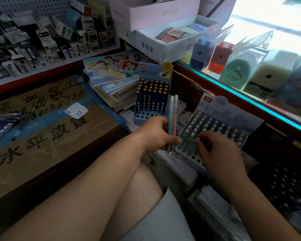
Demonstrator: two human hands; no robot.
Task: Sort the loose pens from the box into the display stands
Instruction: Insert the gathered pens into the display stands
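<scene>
- A taped cardboard box (42, 136) lies flat at the left, with a few loose pens (2, 117) on its left edge.
- A blue display stand (151, 100) stands upright behind the hands. Its back rows are filled and its front holes are bare.
- The left hand (156, 133) grips two pens (172, 115), one teal and one pink, held upright.
- A grey display stand (221, 122) leans back, nearly full.
- The right hand (219, 153) curls its fingers over the front-row pens (186, 145) of this stand; whether it pinches one cannot be told.
</scene>
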